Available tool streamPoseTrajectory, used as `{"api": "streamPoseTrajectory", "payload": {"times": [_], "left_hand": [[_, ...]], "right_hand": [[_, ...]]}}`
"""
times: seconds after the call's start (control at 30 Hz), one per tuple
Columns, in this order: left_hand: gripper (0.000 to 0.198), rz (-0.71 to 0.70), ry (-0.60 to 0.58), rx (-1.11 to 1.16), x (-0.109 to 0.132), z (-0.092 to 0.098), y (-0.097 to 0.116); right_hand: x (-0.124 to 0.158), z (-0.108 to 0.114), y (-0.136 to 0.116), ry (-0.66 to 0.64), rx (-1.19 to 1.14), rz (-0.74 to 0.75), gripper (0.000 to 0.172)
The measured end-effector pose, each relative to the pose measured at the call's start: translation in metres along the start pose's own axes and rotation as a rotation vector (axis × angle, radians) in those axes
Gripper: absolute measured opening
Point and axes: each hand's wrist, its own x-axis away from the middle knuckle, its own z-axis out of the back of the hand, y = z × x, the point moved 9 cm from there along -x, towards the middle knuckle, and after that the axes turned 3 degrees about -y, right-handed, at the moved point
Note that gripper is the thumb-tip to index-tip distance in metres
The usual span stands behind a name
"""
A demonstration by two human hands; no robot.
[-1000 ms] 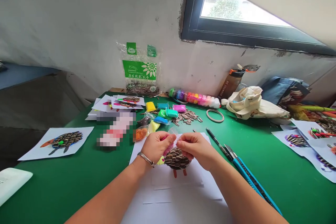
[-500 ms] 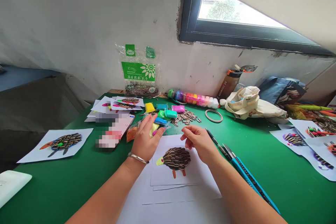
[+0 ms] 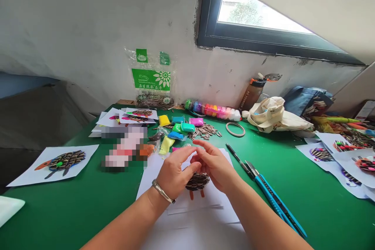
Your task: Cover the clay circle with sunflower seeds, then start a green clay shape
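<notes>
Worktop: a green worktop (image 3: 328,218), seen from its near edge.

Left edge: a white sheet (image 3: 23,177) lies here, carrying a bird shape of striped sunflower seeds (image 3: 66,160) with an orange beak.

Left of your hands: a stack of seed pictures on paper (image 3: 109,119) sits towards the back edge, and a blurred patch (image 3: 123,148) hides what lies in front of it.

Your left hand (image 3: 175,175): a metal bangle (image 3: 163,191) circles the wrist. The fingers are half curled, and the thumb reaches towards your right hand. You can't tell if they hold anything.

Seed collage (image 3: 197,182): it sits on a white paper sheet (image 3: 155,179), just below your hands, with your fingers over its top.

Your right hand (image 3: 215,166): the fingers curl inward, their tips close to your left hand. You can't tell if they pinch anything.

Back edge: packets of modelling clay (image 3: 187,127), loose sunflower seeds (image 3: 204,131), a row of clay tubes (image 3: 212,110) and a grey ring (image 3: 235,129) run rightward to a cloth bag (image 3: 272,115).

Right of your hands: two blue craft knives (image 3: 272,199) lie beside the paper sheet.

Right edge: more seed pictures (image 3: 336,160) overlap here.
</notes>
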Motion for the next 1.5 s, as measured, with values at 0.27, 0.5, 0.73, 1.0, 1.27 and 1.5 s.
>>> {"api": "streamPoseTrajectory", "payload": {"times": [0.27,0.5,0.73,1.0,1.27,1.5], "left_hand": [[0.024,0.158,-0.039,0.146,-0.001,-0.002,-0.002],[0.017,0.194,0.062,0.176,0.0,0.006,-0.011],[0.026,0.428,0.114,0.49,-0.001,0.009,-0.035],[0.04,0.524,0.0,0.664,0.003,-0.007,-0.044],[0.042,0.658,-0.029,0.821,0.007,-0.014,-0.046],[0.038,0.658,-0.111,0.832,0.009,-0.021,-0.05]], "right_hand": [[0.007,-0.015,0.0,0.043,0.086,0.026,0.049],[0.013,-0.029,0.006,-0.087,-0.027,-0.07,0.054],[0.015,-0.017,-0.023,0.021,0.528,0.238,0.035],[0.019,-0.015,-0.035,0.105,0.686,0.407,0.012],[0.026,-0.018,-0.045,0.149,0.887,0.528,0.019],[0.026,-0.023,-0.047,0.062,0.966,0.541,0.015]]}}
